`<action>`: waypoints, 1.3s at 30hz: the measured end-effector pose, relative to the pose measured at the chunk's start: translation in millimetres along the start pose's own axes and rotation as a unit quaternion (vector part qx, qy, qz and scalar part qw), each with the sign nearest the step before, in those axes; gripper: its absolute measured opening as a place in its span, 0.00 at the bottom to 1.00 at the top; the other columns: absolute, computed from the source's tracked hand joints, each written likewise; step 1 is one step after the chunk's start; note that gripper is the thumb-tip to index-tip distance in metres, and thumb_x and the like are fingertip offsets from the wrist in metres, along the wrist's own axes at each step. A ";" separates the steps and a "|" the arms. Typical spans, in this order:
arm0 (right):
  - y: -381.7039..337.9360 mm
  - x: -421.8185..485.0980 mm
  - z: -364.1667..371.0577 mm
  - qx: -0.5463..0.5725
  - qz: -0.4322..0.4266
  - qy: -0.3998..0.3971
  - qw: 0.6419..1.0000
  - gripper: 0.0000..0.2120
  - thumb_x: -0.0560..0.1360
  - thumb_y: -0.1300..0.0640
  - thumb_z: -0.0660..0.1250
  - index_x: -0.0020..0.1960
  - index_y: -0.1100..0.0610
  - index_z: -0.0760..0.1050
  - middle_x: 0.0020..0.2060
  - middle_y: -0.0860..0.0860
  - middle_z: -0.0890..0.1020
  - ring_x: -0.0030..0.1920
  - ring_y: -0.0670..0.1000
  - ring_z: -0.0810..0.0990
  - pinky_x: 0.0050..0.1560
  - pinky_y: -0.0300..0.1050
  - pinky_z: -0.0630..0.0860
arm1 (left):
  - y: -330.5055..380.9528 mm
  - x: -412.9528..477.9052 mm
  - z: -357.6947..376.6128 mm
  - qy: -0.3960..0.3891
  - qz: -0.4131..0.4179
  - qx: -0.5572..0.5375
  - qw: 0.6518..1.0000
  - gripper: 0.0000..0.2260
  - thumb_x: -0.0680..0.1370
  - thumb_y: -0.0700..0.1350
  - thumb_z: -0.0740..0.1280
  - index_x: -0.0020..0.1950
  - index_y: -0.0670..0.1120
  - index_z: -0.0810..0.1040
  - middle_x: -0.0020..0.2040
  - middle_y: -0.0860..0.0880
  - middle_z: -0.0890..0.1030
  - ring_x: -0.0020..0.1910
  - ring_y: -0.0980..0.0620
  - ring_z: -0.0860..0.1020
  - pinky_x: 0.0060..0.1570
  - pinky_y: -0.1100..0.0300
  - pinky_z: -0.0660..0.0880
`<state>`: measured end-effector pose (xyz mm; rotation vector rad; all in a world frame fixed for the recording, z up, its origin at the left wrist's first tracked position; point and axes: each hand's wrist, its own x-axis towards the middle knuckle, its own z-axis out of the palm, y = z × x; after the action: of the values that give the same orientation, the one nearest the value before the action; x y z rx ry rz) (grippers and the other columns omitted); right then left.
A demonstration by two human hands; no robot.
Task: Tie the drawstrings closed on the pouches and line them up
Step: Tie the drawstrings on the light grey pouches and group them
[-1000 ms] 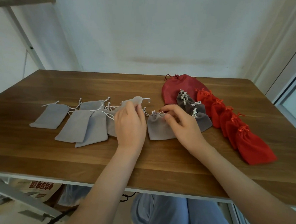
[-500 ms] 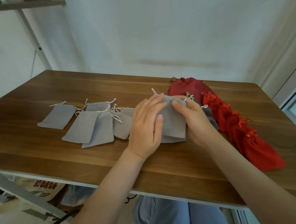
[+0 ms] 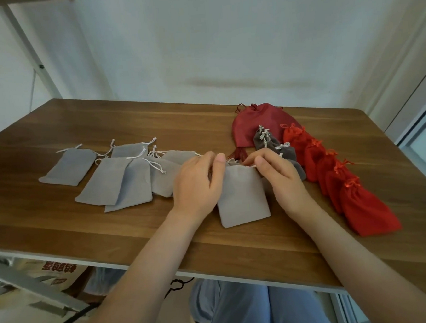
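Fingers [image 3: 218, 161] of the left hand [image 3: 198, 184] and right hand [image 3: 280, 179] curl onto the mouth of a pale grey pouch [image 3: 242, 197], pinching its top corners; its cords are hidden. The pouch is flat and ungathered, on the table [image 3: 136, 228] between the hands. To the left lie flat pouches [image 3: 113, 180], overlapping, cords loose. To the right run tied pouches [image 3: 276, 147], dark grey, then red pouches [image 3: 345, 185] in a row, with a big bag [image 3: 254, 121] behind. The right hand covers part of the nearest tied one.
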<state>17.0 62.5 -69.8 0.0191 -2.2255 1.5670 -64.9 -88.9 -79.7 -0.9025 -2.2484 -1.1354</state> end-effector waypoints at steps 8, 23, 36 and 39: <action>4.3 -6.9 -6.4 -0.235 -0.056 0.033 0.970 0.08 0.81 0.55 0.58 0.44 0.52 0.72 0.35 0.42 0.74 0.39 0.43 0.74 0.39 0.35 0.65 | -1.9 -1.2 -1.8 0.013 -0.112 0.023 0.993 0.25 0.80 0.57 0.49 0.25 0.50 0.63 0.22 0.53 0.67 0.23 0.53 0.68 0.24 0.61 0.58; -9.1 -4.7 -11.6 -0.101 -0.029 0.275 0.956 0.11 0.81 0.60 0.58 0.42 0.57 0.75 0.33 0.46 0.80 0.37 0.41 0.79 0.40 0.33 0.73 | 2.6 -0.4 -6.6 0.073 -0.114 -0.028 0.990 0.24 0.80 0.52 0.54 0.23 0.52 0.57 0.20 0.55 0.59 0.19 0.53 0.60 0.23 0.64 0.56; -7.6 4.7 -0.6 0.014 -0.066 0.004 0.998 0.17 0.74 0.52 0.66 0.61 0.55 0.73 0.52 0.48 0.80 0.55 0.46 0.78 0.55 0.41 0.75 | 15.4 -3.3 -5.4 -0.081 0.022 -0.194 0.977 0.11 0.81 0.50 0.51 0.41 0.53 0.66 0.35 0.56 0.68 0.34 0.56 0.68 0.36 0.60 0.65; -2.0 4.4 2.3 -0.089 -0.071 -0.035 0.993 0.11 0.73 0.47 0.64 0.54 0.45 0.76 0.45 0.45 0.79 0.48 0.42 0.75 0.50 0.33 0.69 | 19.1 2.4 -5.7 -0.079 0.042 -0.123 0.988 0.13 0.81 0.52 0.52 0.42 0.49 0.69 0.34 0.55 0.69 0.34 0.57 0.69 0.35 0.62 0.66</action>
<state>12.8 60.7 -67.2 0.1807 -2.3543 1.3086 -52.0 -84.3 -64.9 -1.2126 -2.1996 -1.3663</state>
